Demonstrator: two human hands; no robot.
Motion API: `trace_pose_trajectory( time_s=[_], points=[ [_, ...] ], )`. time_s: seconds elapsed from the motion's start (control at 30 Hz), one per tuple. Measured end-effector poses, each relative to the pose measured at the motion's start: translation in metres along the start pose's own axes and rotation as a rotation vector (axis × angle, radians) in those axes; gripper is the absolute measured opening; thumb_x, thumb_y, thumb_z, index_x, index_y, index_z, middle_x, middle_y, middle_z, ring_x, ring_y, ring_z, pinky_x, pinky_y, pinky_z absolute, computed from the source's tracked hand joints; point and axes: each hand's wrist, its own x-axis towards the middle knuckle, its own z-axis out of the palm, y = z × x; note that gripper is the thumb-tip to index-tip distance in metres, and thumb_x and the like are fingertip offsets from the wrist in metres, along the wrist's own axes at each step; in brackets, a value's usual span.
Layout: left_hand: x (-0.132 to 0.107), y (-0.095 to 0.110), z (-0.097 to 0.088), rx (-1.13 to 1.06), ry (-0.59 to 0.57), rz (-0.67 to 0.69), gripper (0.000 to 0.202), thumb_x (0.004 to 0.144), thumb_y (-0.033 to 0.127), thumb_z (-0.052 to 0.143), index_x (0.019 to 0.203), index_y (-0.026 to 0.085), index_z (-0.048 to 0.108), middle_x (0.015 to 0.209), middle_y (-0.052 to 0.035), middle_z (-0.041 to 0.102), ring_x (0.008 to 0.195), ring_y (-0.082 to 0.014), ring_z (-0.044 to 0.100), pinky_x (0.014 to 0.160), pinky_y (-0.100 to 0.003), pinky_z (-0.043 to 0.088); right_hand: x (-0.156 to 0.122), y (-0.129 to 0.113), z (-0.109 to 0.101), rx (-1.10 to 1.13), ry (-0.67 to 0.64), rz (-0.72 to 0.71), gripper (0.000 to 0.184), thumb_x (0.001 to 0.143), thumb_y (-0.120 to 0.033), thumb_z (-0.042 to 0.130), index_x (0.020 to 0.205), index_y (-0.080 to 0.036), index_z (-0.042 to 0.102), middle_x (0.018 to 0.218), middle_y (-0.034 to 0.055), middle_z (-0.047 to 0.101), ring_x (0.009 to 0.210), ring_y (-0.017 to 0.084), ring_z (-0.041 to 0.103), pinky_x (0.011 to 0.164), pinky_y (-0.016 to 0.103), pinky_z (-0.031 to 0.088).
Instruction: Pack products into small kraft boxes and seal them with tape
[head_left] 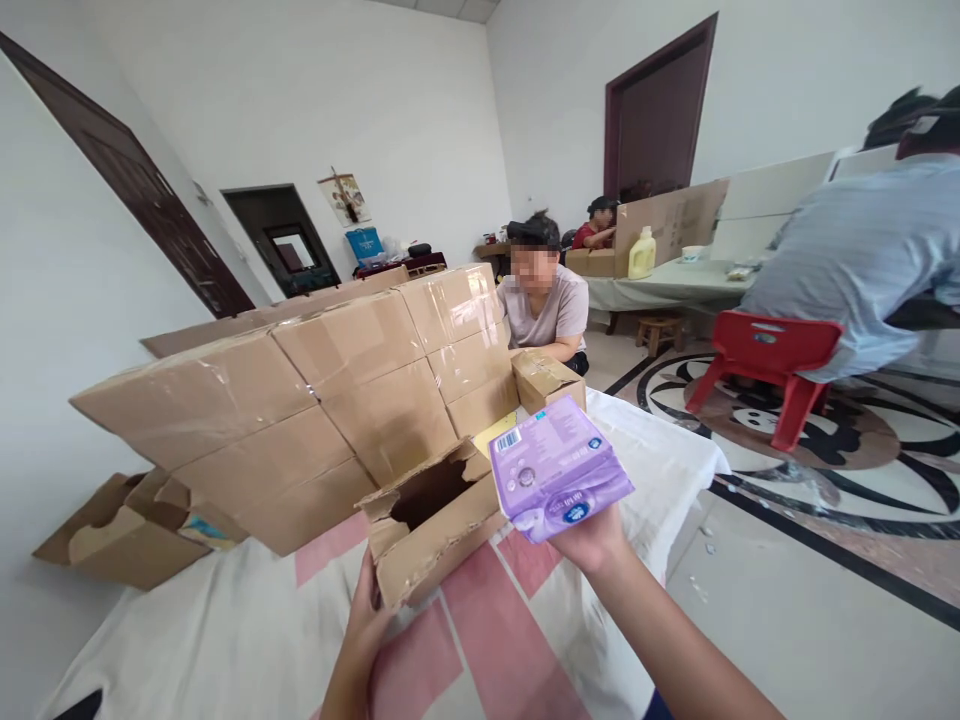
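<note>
An opened cardboard box (442,545) with torn, ragged edges lies on the cloth-covered table in front of me. My left hand (369,600) grips its near left corner; some of the fingers are hidden behind the cardboard. To the right of the box, my right hand (596,540) holds up a purple plastic-wrapped pack of tissues (559,470) from underneath. A barcode and printed labels show on the pack, and its far left edge overlaps the box's right end in view. The box's dark inside cannot be made out.
Stacked taped cartons (360,380) form a wall behind the box. A smaller carton (546,380) stands near a person (551,300) across the table. Another open carton (142,530) is at left. At right, someone sits on a red chair (776,350) by another table.
</note>
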Motion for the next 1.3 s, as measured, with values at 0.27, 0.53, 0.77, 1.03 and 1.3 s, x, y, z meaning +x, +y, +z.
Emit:
trace_pose_trajectory(
  time_s=[0.27,0.53,0.77,1.03,1.3],
  points=[
    [-0.014,0.028,0.019,-0.013,-0.064,0.095,0.128,0.066,0.06,0.083,0.163,0.027,0.006,0.165,-0.0157,0.031,0.151,-0.0411,0.03,0.125,-0.056,0.025,0.017,0.014,-0.01,-0.471,0.083,-0.207,0.054,0.066,-0.069,0.075,0.098,-0.025,0.068,0.097,0.0071,0.075,0.111,0.035,0.066,0.096,0.052,0.051],
    [-0.021,0.043,0.024,-0.094,-0.134,0.073,0.129,0.06,0.053,0.089,0.161,0.026,0.015,0.163,-0.0145,0.037,0.149,-0.0436,0.033,0.12,-0.055,0.038,0.041,0.028,0.061,-1.574,-0.41,-0.252,0.07,0.068,-0.054,0.086,0.127,-0.026,0.062,0.128,0.007,0.058,0.118,0.027,0.057,0.104,0.041,0.045],
    [-0.028,0.049,0.032,-0.114,-0.007,0.079,0.12,0.051,0.064,0.088,0.154,0.027,0.04,0.158,-0.0087,0.046,0.148,-0.0471,0.032,0.122,-0.057,0.034,0.076,0.059,0.068,-1.865,-0.552,-0.518,0.077,0.065,-0.06,0.085,0.13,-0.03,0.056,0.136,0.0062,0.049,0.121,0.027,0.056,0.107,0.041,0.045],
    [-0.017,0.034,0.024,-0.124,-0.076,0.076,0.128,0.048,0.066,0.088,0.156,0.024,0.035,0.15,-0.0123,0.055,0.143,-0.0476,0.041,0.119,-0.059,0.039,0.104,0.057,0.039,-2.147,-0.54,-0.688,0.084,0.065,-0.061,0.085,0.133,-0.024,0.055,0.148,0.0146,0.042,0.129,0.036,0.045,0.108,0.052,0.041],
    [-0.018,0.038,0.027,-0.139,-0.13,0.076,0.125,0.047,0.042,0.096,0.155,0.029,0.034,0.157,-0.0126,0.047,0.144,-0.046,0.041,0.114,-0.056,0.046,0.094,0.053,0.069,-2.304,-0.538,-0.269,0.069,0.071,-0.072,0.074,0.114,-0.018,0.064,0.115,0.0136,0.057,0.108,0.035,0.058,0.092,0.049,0.05]
  ],
)
